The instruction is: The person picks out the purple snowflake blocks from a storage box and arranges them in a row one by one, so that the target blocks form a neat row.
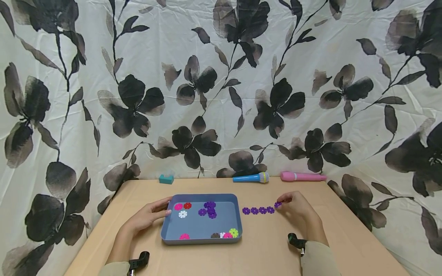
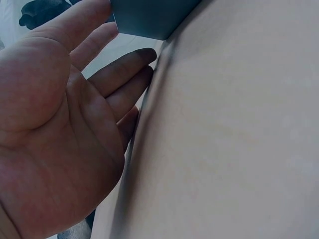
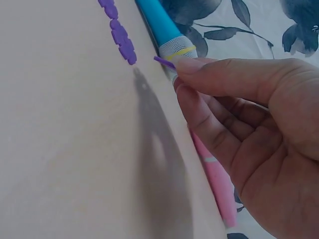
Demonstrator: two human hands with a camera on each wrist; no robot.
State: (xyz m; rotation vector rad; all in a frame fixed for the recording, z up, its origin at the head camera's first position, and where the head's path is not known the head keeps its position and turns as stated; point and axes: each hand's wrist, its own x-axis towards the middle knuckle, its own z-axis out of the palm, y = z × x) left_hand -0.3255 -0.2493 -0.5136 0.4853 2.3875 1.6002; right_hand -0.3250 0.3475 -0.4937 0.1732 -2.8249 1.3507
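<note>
- The held purple flower-shaped disc [image 3: 163, 61] was raised off the table, just beyond the right end of the row.
- The right hand [image 1: 299, 207] had thumb and forefinger closed on one edge, the other fingers bent behind; this edge grip probably kept most of the disc free for accurate placing.
- The row of four purple discs [image 1: 254, 211] lay flat to the right of the tray, set nearly straight, perhaps so each piece could be judged against its neighbour; whether they touched was hard to tell.
- The grey-blue tray [image 1: 200, 242] lay between the hands, its raised rim presumably there to contain loose pieces.
- The left hand [image 1: 150, 214] was loosely spread, not wrapped round anything, with thumb and forefinger against the tray's left edge, likely to steady it.
- Inside, the purple pile [image 1: 210, 210] sat apart from the other colours, seemingly for easy picking: pink, red and white discs [image 1: 182, 214] at upper left, a pink disc [image 1: 184, 236] and a mixed-colour cluster [image 1: 228, 235] along the near wall.
- The teal block [image 1: 166, 179], blue toy microphone [image 1: 251, 178] and pink wand-like item [image 1: 304, 176] lined the far edge of the table [image 1: 269, 253], apparently out of the way.
- A floral cloth [image 1: 235, 107] hung behind.
</note>
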